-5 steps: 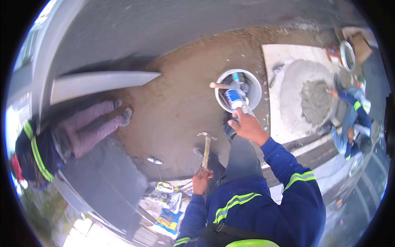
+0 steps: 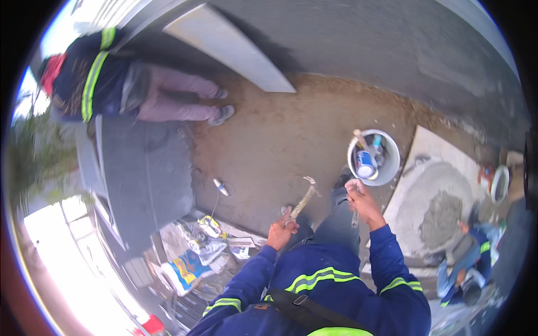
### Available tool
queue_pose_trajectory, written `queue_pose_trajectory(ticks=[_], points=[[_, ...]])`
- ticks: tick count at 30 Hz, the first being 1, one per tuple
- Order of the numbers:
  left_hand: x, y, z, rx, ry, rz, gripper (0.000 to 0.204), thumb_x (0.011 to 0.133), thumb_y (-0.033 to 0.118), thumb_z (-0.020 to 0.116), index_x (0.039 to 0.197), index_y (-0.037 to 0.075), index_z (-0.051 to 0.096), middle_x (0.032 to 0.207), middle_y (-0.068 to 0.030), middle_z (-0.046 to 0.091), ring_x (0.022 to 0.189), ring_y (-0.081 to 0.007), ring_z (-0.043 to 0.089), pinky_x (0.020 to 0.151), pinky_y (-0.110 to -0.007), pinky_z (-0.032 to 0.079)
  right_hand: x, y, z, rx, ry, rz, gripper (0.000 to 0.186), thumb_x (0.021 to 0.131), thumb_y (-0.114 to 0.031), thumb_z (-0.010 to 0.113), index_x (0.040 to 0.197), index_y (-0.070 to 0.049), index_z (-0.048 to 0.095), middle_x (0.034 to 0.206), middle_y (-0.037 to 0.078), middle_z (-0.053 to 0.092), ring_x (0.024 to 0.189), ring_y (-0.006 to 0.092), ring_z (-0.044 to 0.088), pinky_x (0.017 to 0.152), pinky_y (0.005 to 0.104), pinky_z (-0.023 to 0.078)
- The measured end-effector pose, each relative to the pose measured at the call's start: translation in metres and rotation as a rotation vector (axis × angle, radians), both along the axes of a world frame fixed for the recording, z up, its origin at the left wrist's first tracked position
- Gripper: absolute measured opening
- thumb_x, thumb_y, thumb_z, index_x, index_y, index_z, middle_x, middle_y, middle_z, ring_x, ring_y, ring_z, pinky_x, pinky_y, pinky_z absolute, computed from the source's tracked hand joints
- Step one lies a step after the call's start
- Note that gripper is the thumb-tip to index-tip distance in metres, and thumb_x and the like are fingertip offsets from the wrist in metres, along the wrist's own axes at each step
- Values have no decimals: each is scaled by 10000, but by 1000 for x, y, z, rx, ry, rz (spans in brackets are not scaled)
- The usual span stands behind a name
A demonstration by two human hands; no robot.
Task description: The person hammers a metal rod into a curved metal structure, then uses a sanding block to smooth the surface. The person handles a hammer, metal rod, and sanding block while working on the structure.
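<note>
Hammer (image 2: 304, 202) — head forward-right, axis diagonal

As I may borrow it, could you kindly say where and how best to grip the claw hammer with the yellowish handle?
Probably by the yellowish handle's exposed stretch, from the far side: the left hand wraps its near end; the head sits beyond.

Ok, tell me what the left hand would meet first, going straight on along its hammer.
Past the hammer, the left hand would probably meet the brown ground first, its line seeming to pass left of the white bucket; depth is unclear in this view.
</note>
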State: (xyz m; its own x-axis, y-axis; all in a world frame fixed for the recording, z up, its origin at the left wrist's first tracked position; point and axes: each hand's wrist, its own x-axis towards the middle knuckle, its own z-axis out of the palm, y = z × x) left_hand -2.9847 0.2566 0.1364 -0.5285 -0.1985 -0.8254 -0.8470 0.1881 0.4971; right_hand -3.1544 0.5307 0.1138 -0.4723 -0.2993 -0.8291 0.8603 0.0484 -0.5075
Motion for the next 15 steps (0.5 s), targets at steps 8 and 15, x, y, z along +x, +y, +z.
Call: queue_pose_trajectory(ticks=[8, 15], points=[[139, -106, 47, 109, 630, 352, 347, 1086, 306, 564, 1307, 83, 712, 1060, -102, 773, 943, -179, 724, 893, -363, 580, 93, -251, 29, -759, -369, -228, 158, 1124, -252, 509, 1135, -113, 585, 737, -22, 486, 577, 84, 399, 584, 274, 371], [291, -198, 92, -342, 644, 570, 398, 1080, 420, 566, 1234, 95, 737, 881, -163, 750, 757, -269, 723, 734, -396, 559, 205, -462, 73, -734, -535, 113, 198, 1133, -222, 472, 1120, -58, 582, 737, -6, 478, 590, 96, 384, 599, 275, 352]])
